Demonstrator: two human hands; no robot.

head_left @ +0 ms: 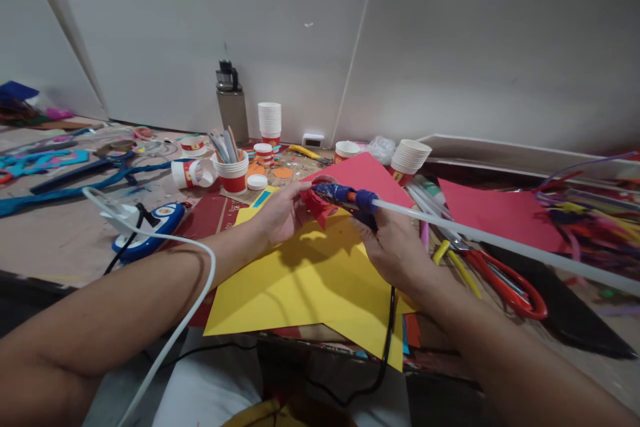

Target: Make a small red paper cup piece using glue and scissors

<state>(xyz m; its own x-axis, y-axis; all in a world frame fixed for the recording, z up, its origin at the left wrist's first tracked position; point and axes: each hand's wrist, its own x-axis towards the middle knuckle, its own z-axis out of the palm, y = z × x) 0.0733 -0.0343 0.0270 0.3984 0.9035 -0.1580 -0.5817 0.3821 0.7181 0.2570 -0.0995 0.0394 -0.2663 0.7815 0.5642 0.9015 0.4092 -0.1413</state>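
Note:
My right hand (395,243) is closed around a blue hot glue gun (355,199), with a long white glue stick (480,232) running out of its back to the right. The gun's front end meets a small red paper piece (319,207) that my left hand (285,213) grips by its left edge. What shape the red piece has is partly hidden by the gun. Beneath both hands lie yellow paper sheets (280,287), and a red sheet (367,173) is just behind. A black cord (390,327) hangs down from the gun.
Red-handled scissors (505,283) and a yellow-handled tool (463,270) lie to the right. Paper cups (410,153), a cup of pencils (233,173) and a bottle (233,107) stand behind. A white cable (213,267) crosses my left arm; a blue-and-white device (150,233) sits at left.

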